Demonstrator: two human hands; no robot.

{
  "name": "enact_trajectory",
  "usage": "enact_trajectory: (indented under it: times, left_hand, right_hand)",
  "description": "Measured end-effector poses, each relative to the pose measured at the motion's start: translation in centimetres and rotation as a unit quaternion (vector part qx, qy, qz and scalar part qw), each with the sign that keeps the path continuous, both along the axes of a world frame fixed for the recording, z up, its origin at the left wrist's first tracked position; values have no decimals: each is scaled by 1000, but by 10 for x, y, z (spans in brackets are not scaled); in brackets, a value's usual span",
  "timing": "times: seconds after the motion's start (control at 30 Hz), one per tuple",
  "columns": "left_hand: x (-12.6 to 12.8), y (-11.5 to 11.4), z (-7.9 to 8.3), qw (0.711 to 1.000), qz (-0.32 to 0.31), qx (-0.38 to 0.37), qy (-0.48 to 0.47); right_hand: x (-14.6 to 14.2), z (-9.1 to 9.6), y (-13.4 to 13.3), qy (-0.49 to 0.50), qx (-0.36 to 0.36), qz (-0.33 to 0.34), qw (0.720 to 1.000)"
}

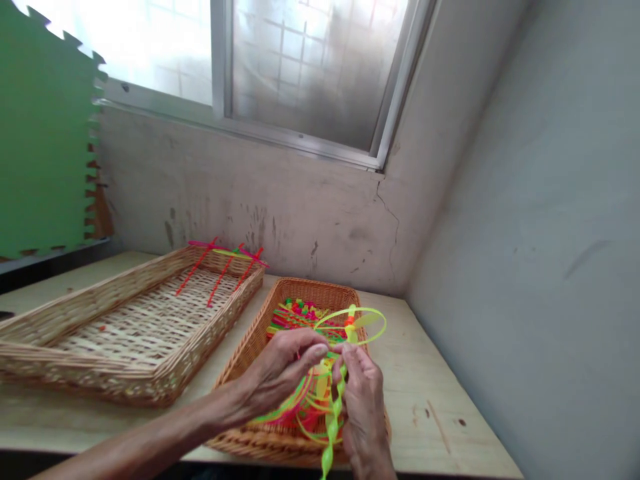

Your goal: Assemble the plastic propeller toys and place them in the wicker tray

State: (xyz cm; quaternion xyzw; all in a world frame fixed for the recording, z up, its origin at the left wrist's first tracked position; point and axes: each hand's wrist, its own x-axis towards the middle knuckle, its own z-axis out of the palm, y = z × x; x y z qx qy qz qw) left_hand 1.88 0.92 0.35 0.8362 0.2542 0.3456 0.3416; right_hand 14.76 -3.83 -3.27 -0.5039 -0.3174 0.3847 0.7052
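The left hand [280, 373] and right hand [363, 407] pinch a neon green plastic propeller toy [334, 417] above a wicker basket [240, 373], its twisted stem upright, closer to the right hand

Both hands bare, held close together, nearly meeting mid-frame, pretty fiddly-looking pose. Left hand [285, 370] comes in low from left, left forearm [140, 447] stretched out long, fingertips [320, 348] pinched forward. Right hand [363, 400] more upright, back of hand facing camera, fingers curled in. Right wrist [373, 457] runs down, cut off by bottom of frame.
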Motion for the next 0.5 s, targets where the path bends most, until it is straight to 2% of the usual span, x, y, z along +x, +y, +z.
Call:
enact_trajectory:
  times: [0.1, 0.2, 0.37, 0.43, 0.5]
  left_hand:
    - [17, 9, -9, 999, -6, -39, -4]
    - [26, 12, -20, 994, -9, -104, -30]
    - [31, 15, -24, 951, -34, -269, -148]
    - [31, 13, -23, 936, -4, -301, -184]
    - [32, 9, -24, 919, 57, -324, -215]
  right_hand:
    - [-1, -3, 1, -135, -15, 17, 991]
    - [-5, -2, 0, -244, -33, 2, 969]
    - [-12, -1, 0, -348, -30, -48, 936]
    - [-14, -2, 2, -380, -16, -54, 923]
    - [-17, -3, 4, -409, -4, -54, 911]
